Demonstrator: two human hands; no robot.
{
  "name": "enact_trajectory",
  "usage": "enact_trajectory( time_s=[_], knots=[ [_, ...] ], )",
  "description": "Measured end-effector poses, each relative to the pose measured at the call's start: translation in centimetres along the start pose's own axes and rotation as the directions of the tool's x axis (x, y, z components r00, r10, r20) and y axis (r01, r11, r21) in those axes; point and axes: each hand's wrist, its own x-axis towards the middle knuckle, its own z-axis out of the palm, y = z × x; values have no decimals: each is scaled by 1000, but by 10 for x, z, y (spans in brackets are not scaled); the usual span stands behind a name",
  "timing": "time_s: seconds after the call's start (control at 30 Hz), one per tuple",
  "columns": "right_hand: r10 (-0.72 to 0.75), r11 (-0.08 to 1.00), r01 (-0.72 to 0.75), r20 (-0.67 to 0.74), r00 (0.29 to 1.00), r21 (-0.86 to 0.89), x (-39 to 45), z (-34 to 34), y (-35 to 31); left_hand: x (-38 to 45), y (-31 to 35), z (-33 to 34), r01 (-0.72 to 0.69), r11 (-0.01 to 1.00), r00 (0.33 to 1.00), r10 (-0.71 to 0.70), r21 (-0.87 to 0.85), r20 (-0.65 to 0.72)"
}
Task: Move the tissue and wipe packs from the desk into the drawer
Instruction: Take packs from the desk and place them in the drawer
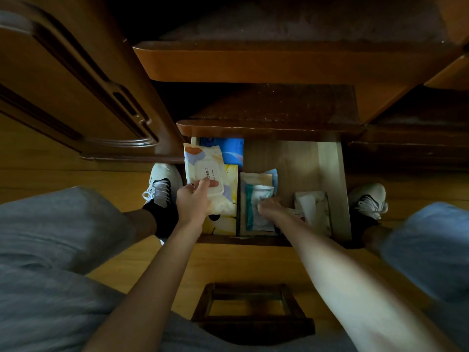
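The bottom drawer [330, 174] is pulled out below me, pale wood inside. My left hand [193, 199] grips a cream wet-wipe pack [203, 161] with a white flip lid, held over the drawer's left side above a yellow pack [229, 179] and a blue pack [223, 148]. My right hand [270, 205] reaches into the drawer's middle and rests on a white and teal wipe pack [256, 212]; its fingers are blurred. A small pale tissue pack [316, 209] lies to the right of that hand.
Two open dark wooden drawers [266, 69] jut out above the bottom one. A cabinet door [76, 85] stands at the left. My shoes [162, 184] flank the drawer on the wooden floor. A small wooden stool [253, 313] sits under me.
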Motion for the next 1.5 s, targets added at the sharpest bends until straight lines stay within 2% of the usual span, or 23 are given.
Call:
enact_trajectory(
  time_s=[0.1,0.17,0.27,0.37,0.47,0.63,0.67,0.77,0.9,0.97,1.23,1.4,1.47,1.5],
  knots=[
    [1,996,13,-147,989,92,2,5,-3,2,-1,0,-5,1000,1000,5,1,5],
    [14,981,16,-156,988,193,4,0,-9,2,0,1,4,1000,1000,-4,-4,8],
    [14,909,2,-34,999,417,5,-18,-12,4,-1,2,12,1000,1000,-13,14,7],
    [-62,862,62,-17,998,504,-2,-30,-5,4,-3,1,18,1000,1000,-18,12,7],
    [-159,709,58,80,984,703,-20,-40,8,5,-1,4,7,1000,1000,-7,22,-5],
    [-279,618,14,203,938,786,-27,-54,32,3,-2,9,1,999,999,-2,34,32],
    [-278,631,9,216,936,775,-23,-54,32,2,-2,8,1,1000,999,-2,30,35],
    [-211,770,29,210,955,638,-12,-48,21,0,0,4,-5,1000,1000,5,17,11],
    [-76,878,-29,199,977,478,0,-38,10,-1,0,-3,20,1000,1000,-20,-23,23],
    [-76,923,7,164,984,385,7,-30,6,-2,0,-6,22,999,999,-21,-31,30],
    [-103,934,75,61,993,350,8,-13,-2,0,0,-2,34,999,999,-33,-19,17],
    [-79,994,90,-175,981,54,-3,3,-9,2,1,4,23,1000,999,-23,9,22],
    [-57,998,59,-189,980,2,-10,-3,-3,4,0,6,11,1000,1000,-12,11,16],
    [-63,997,56,-153,986,-46,-13,-8,1,5,-1,7,3,1000,1000,-4,16,22]
  ],
)
